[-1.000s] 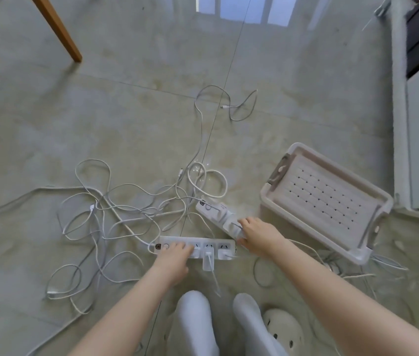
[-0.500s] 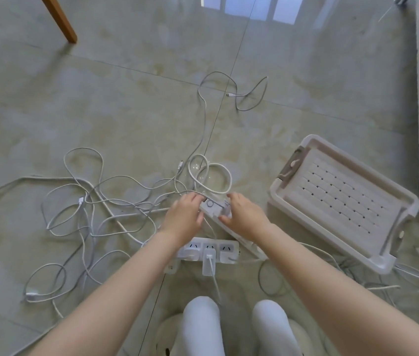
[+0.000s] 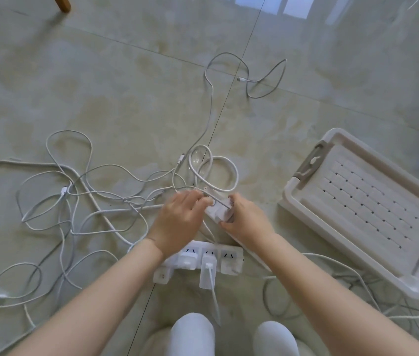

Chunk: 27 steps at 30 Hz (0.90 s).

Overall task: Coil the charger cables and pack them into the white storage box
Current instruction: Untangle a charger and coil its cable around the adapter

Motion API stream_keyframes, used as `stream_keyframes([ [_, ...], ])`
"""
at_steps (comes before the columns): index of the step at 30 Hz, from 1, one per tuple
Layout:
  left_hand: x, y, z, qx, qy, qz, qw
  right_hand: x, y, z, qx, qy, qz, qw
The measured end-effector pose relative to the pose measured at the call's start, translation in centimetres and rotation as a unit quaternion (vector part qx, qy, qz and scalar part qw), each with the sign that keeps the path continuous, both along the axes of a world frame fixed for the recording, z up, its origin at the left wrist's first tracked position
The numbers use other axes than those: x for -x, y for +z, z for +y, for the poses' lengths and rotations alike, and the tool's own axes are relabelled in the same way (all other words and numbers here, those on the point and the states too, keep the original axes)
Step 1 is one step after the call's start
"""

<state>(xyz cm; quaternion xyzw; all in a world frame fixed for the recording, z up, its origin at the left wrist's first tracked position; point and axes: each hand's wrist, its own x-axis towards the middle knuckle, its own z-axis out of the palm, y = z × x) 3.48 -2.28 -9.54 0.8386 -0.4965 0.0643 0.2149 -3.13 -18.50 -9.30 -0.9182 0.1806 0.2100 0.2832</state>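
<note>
- Two knees (image 3: 193, 335) in white cloth are at the bottom edge, with bare forearms reaching forward over them.
- Just past the knees a white power strip (image 3: 231, 255) lies on the tiled floor (image 3: 126, 86). A charger plug (image 3: 207, 276) sits in it, and a thin lead runs from the plug back toward the knees.
- Beyond the strip, both hands meet on a white block (image 3: 217, 211).
- The right hand (image 3: 248, 223) has its fingers wrapped round the block's right side.
- The left hand (image 3: 177, 222) has bent fingers closed on the block's left end. A thin lead crosses there, and I cannot tell whether the fingers hold that too.
- A thick looped cord (image 3: 235, 173) curls on the floor just behind the block.
- The loose charger cables (image 3: 63, 191) sprawl uncoiled in a tangle to the left, and more run under the near edge of the box.
- The white storage box (image 3: 357, 201) sits on the floor to the right, apart from the hands, with a perforated face up and no cable in it.
- Farther off, one cable end (image 3: 240, 79) lies alone.
- A wooden leg (image 3: 62, 2) stands at the far left.
</note>
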Motion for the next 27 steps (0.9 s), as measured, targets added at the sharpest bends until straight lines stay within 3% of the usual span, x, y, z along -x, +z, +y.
stream_keyframes([
  [2,-1.3,1.1,-1.4,-0.011,0.028,0.064,0.997,0.1,0.0,0.1,0.005,0.002,-0.004,1.0],
  [5,-3.8,1.4,-3.2,-0.151,0.078,0.212,0.962,0.0,0.0,0.2,0.021,0.006,0.007,1.0],
  [8,-5.1,0.4,-4.4,-0.327,0.042,0.178,0.927,-0.6,0.1,0.5,0.073,0.032,0.025,0.997],
  [11,-5.0,-0.8,-4.5,-0.398,-0.057,0.137,0.905,-1.5,0.1,0.8,0.094,0.038,0.041,0.994],
  [14,-5.4,-2.0,-3.6,-0.387,-0.087,0.095,0.913,-1.8,0.2,0.9,0.074,0.018,0.051,0.996],
  [20,-5.0,-4.1,-3.0,-0.274,-0.136,0.069,0.95,-1.7,0.8,0.8,0.052,0.013,0.021,0.998],
  [27,-4.4,-3.3,-3.9,-0.339,-0.068,0.102,0.933,-1.5,1.8,1.2,0.034,0.026,0.016,0.999],
])
